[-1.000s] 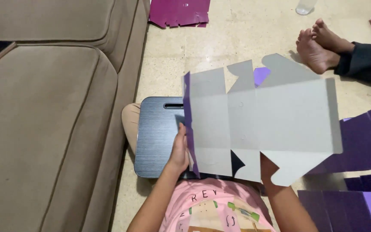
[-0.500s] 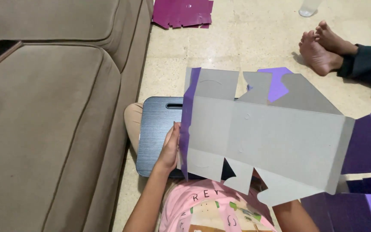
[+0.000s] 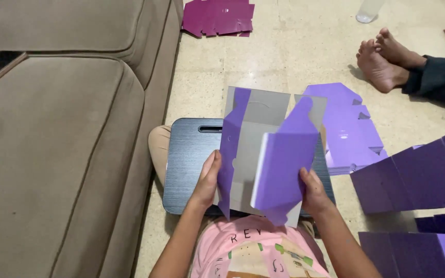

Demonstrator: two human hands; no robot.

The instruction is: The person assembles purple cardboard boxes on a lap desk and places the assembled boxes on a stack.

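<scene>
A purple cardboard box blank [image 3: 279, 154], grey on its inner side, is folded partway over a dark lap tray [image 3: 189, 154] that rests on my knees. My left hand [image 3: 208, 177] grips the blank's left edge. My right hand [image 3: 312, 190] holds its right edge, with a purple panel bent inward over the grey inside.
A brown sofa [image 3: 57, 134] fills the left side. Flat purple blanks [image 3: 348, 128] lie on the floor to my right, with larger ones [image 3: 418, 175] beside them. Magenta blanks [image 3: 217, 18] lie at the far end. Another person's bare feet [image 3: 382, 56] rest at the upper right.
The blank was spread wide and flat with its grey side up; now its side panels are folded inward, purple faces showing, and it is much narrower between my hands.
</scene>
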